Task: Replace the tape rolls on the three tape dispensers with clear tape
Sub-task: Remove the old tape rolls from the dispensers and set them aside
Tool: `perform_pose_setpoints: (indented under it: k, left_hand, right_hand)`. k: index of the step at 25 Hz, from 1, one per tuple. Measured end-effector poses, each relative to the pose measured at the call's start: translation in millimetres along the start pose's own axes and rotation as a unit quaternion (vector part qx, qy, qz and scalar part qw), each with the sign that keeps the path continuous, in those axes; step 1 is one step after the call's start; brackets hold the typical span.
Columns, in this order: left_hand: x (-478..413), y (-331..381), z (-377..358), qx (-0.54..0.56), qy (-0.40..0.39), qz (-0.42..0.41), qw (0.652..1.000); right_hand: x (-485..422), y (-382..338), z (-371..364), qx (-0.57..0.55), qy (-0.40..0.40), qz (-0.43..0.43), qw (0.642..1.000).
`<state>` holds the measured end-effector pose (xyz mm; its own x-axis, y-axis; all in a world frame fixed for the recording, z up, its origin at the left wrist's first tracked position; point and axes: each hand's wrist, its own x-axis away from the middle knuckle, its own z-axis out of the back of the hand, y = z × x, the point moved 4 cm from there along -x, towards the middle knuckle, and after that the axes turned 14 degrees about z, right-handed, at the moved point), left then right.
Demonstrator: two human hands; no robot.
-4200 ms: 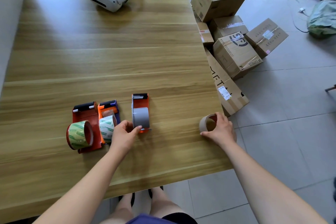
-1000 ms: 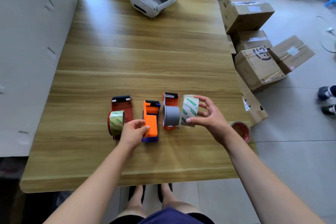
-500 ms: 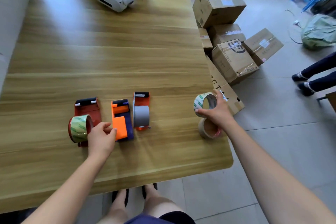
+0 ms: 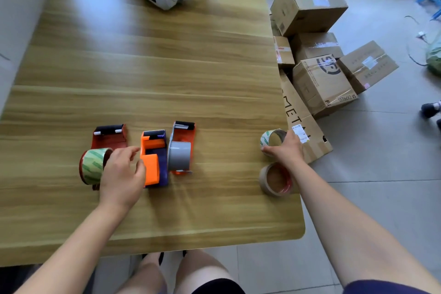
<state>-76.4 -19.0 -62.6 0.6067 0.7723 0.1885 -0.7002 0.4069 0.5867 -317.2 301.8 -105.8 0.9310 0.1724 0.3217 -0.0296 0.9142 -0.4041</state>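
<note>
Fingers (image 4: 288, 137) of the right hand (image 4: 285, 150) grasp a green-printed tape roll (image 4: 270, 137) at the right edge of the table (image 4: 167, 67), just beyond a brown roll (image 4: 274, 180). Left hand (image 4: 121, 175), fingers relaxed, between the left red dispenser (image 4: 109, 137) and the empty orange dispenser (image 4: 154, 157); the right red dispenser (image 4: 183, 131) carries grey tape (image 4: 180, 155).
</note>
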Motion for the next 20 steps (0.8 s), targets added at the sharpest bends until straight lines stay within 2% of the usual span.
perform_pose_setpoints:
  k: [7, 13, 17, 20]
  left_hand:
    - [1, 1, 0, -0.027, 0.026, -0.002, 0.999]
    - [-4, 2, 7, -0.006, 0.037, 0.020, 0.999]
    - [-12, -4, 23, 0.023, 0.055, 0.047, 0.997]
    - [-25, -19, 41, 0.085, 0.071, 0.113, 0.987]
  right_hand:
    - [-1, 2, -7, 0.106, -0.037, 0.022, 0.993]
    - [4, -2, -4, 0.112, -0.056, 0.030, 0.992]
    - [8, -25, 12, 0.117, -0.008, 0.026, 0.993]
    - [22, -74, 9, 0.056, 0.019, 0.076, 0.995]
